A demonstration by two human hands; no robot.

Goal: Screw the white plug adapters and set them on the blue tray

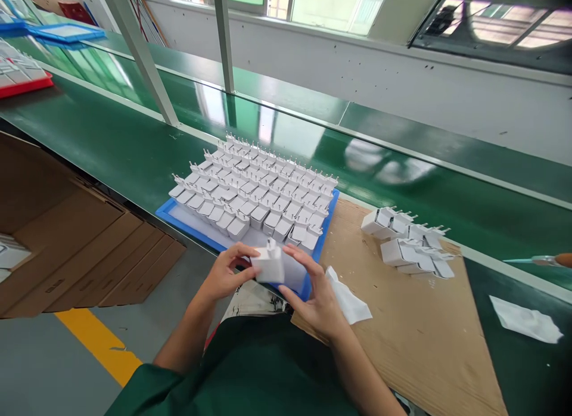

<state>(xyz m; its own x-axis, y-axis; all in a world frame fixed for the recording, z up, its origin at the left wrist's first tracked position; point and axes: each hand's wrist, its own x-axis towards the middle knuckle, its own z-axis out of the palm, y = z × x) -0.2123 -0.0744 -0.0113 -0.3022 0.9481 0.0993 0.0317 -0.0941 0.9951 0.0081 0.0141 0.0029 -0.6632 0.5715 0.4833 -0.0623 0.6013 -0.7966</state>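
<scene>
A white plug-in power adapter [270,266] with its prongs pointing up is held over the near edge of a blue-rimmed tray [192,232]. My left hand [229,272] pinches it from the left between thumb and fingers. On its right side my right hand [316,294] has thumb and fingers spread apart, close to the adapter; whether a fingertip touches it I cannot tell. Rows of similar white adapters [250,189] fill most of the tray, prongs upward. A white cloth or tissue [347,298] lies just right of my right hand.
Several more adapters [409,240] sit in two rows on a brown board [402,338]. Farther right are a second white cloth [526,319] and a tool with a wooden handle [562,260]. Cardboard boxes [111,255] stand at left below the green bench [102,139]. A metal post [143,58] rises behind the tray.
</scene>
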